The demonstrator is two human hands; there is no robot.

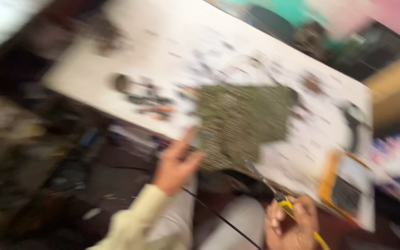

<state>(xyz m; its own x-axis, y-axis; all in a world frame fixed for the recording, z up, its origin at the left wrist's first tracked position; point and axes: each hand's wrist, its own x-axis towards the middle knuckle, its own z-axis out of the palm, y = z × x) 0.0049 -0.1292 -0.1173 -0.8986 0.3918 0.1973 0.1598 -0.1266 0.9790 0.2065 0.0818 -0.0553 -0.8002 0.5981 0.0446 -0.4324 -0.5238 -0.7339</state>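
White and tilted across the blurred head view, one worktop [116,60] carries one green circuit board [241,122], which serves as the landmark. Left of the board lie several small dark parts [146,99], too smeared to count, with one roundish dark piece [122,83] beyond them. Right of the board and near the worktop's lower corner sits one orange-edged device with a dark panel [346,190].

One left hand [177,164], in a pale yellow sleeve [135,220], is at the board's lower left edge, fingers spread open and holding nothing; whether the fingertips touch the board cannot be told through the blur. One right hand [290,227], below the board, has its grip closed around one yellow-handled tool [281,201], whose thin dark tip points up toward the board's lower edge. One thin black cable [218,217] runs between the two hands, below the board.
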